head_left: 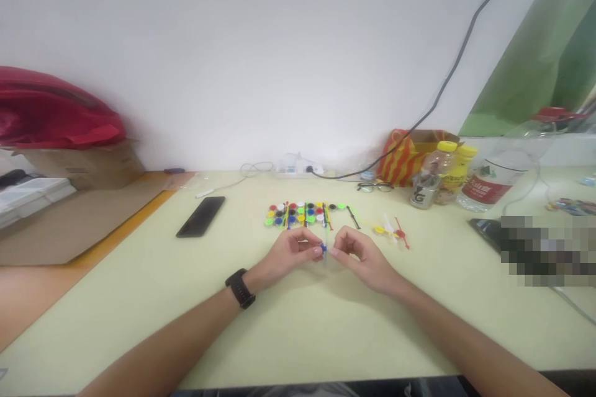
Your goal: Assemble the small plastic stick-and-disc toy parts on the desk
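Note:
My left hand (291,254) and my right hand (358,254) meet fingertip to fingertip over the pale yellow table (298,322). Both are pinched on a small blue piece (323,248) held between them, with a thin white stick running up from it. A black watch (241,288) sits on my left wrist. Just beyond my hands lies a cluster of small coloured discs and sticks (302,214) in red, green, blue, yellow, black and white. To the right of my right hand lie loose pieces (393,232): a yellow disc, white and red sticks.
A black phone (201,216) lies left of the discs. At the back stand a power strip (298,167), glasses (375,187), a striped bag (405,155) and bottles (447,177). A cardboard box (84,164) with a red bag (51,108) sits far left.

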A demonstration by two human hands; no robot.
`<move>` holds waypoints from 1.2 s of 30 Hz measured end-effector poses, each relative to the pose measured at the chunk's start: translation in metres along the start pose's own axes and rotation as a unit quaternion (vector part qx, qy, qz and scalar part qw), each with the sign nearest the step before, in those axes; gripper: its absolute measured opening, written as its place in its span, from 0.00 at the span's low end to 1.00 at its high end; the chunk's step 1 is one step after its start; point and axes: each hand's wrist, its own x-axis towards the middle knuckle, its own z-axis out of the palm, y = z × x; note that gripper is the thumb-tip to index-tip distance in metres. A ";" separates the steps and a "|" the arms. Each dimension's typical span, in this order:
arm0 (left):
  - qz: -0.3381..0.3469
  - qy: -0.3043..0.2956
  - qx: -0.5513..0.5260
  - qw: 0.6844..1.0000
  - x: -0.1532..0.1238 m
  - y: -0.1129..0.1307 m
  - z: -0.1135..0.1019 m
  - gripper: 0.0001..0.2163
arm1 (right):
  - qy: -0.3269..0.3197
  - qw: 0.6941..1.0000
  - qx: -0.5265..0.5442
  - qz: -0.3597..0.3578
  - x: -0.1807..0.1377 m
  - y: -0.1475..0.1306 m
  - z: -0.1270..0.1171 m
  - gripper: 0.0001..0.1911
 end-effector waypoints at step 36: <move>-0.004 -0.011 -0.003 1.000 0.000 0.003 0.003 0.12 | -0.027 0.999 -0.010 -0.013 -0.002 0.002 0.005 0.15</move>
